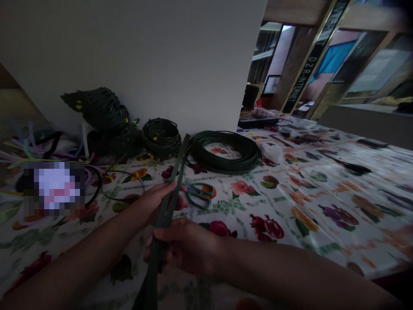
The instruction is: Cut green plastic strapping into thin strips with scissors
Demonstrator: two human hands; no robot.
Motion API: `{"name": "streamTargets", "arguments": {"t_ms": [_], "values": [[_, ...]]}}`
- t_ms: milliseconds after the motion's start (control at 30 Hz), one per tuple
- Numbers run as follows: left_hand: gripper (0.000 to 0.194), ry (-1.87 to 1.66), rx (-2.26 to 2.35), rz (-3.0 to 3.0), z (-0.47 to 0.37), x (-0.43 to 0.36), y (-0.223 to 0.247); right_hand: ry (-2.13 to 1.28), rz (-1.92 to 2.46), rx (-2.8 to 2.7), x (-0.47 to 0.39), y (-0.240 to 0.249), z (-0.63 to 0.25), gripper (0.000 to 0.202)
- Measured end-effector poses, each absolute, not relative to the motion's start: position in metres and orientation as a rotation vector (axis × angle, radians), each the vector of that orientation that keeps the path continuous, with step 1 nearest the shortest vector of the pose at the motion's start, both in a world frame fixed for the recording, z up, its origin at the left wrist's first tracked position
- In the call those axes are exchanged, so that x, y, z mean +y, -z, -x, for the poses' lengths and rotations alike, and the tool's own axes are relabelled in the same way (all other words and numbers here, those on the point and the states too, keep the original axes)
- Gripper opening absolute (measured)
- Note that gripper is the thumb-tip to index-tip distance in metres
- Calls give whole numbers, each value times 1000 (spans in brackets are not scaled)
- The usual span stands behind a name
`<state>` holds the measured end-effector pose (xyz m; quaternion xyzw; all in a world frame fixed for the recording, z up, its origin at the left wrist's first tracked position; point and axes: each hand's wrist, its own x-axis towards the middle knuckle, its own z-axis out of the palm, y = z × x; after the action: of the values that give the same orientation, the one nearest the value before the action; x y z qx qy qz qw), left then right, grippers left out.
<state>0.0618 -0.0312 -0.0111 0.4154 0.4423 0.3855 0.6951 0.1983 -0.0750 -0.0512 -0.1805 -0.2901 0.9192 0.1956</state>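
Note:
Long flat dark-green strips [156, 254] run from the bottom edge up between my two hands, splitting into two tips near the coil. My left hand [163, 196] is closed around them, farther up their length. Nearer to me, my right hand [183, 241] grips the same strips, thumb on top. Just beyond my hands lie scissors with greenish handles [200, 196]; their blades are mostly hidden. Behind them rests a large coil of dark-green strip [226, 165], and left of it a smaller round bundle of dark strips [161, 137].
A flower-and-fruit tablecloth [226, 211] covers the table. Dark woven-looking bundles [103, 112] are piled at the back left against a pale panel [138, 56]. Coloured thin strips [29, 142] lie at the far left. A black long-handled item [351, 165] lies on the right.

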Motion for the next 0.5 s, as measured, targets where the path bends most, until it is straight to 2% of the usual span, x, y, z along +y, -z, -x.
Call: {"name": "streamTargets", "arguments": {"t_ms": [167,333,500], "values": [[34,-706,1072,-1212,-46,-30,3,-2527,544,-850,-75,43,-201,21],[27,-526,1100,-1351,-30,-31,-6,-2502,633,-891,-73,38,-201,21],[27,-557,1179,-1417,-36,-31,-4,-2381,768,-958,-69,44,-200,21]]}}
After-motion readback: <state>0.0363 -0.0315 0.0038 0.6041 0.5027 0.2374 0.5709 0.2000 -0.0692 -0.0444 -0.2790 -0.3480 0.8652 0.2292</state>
